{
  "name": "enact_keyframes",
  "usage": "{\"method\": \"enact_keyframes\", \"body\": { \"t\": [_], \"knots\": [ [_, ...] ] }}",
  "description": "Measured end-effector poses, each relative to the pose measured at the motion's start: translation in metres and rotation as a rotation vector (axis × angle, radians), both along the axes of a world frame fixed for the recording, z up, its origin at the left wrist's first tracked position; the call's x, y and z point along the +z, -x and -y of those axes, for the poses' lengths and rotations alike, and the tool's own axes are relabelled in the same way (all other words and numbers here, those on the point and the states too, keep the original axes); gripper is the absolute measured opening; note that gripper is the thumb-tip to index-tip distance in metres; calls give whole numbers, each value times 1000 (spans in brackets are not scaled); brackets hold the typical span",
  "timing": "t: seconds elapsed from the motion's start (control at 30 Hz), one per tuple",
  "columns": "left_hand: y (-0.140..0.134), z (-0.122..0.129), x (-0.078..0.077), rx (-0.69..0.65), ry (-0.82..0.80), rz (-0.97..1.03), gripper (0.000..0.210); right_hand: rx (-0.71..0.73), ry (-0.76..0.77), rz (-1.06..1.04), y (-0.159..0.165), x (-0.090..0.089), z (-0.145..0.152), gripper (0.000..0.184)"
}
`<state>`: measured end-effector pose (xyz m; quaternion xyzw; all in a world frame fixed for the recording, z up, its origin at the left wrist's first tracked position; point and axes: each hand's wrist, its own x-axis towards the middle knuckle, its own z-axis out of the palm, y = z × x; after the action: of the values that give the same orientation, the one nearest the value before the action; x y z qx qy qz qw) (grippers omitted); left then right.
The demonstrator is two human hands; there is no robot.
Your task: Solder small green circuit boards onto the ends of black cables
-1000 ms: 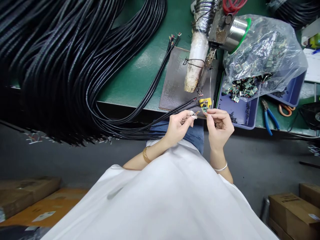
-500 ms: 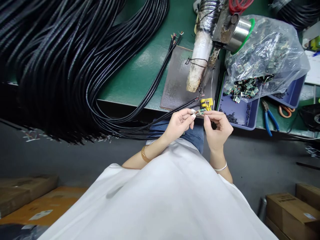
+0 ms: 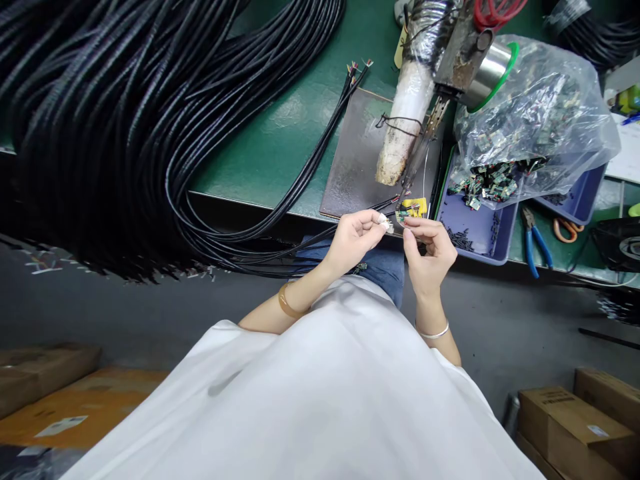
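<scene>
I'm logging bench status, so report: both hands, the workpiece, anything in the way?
Left hand pinched, contents unclear. Right hand holding small green board. Soldering iron slanting down close to the board.

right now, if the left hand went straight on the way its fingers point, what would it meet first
Probably the small green circuit board pinched in the right hand, just beyond the left hand; depth is unclear from this single view.
</scene>
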<state>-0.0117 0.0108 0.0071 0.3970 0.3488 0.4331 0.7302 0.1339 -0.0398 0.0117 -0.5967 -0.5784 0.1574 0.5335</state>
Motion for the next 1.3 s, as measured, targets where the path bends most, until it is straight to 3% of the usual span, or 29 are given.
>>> {"method": "enact_keyframes", "body": {
  "t": [0.23,0.53,1.03,1.3],
  "knots": [
    [-4,-11,6,8,-99,-58,29,26,-158,210,-2,1,-10,13],
    [-7,-17,3,40,-205,-72,23,60,-236,334,-5,1,-21,19],
    [-5,-22,9,47,-148,-98,26,47,-248,393,-7,3,-26,11],
    [-2,-19,6,3,-128,-84,23,83,-282,420,-8,1,-24,18]
  ]
}}
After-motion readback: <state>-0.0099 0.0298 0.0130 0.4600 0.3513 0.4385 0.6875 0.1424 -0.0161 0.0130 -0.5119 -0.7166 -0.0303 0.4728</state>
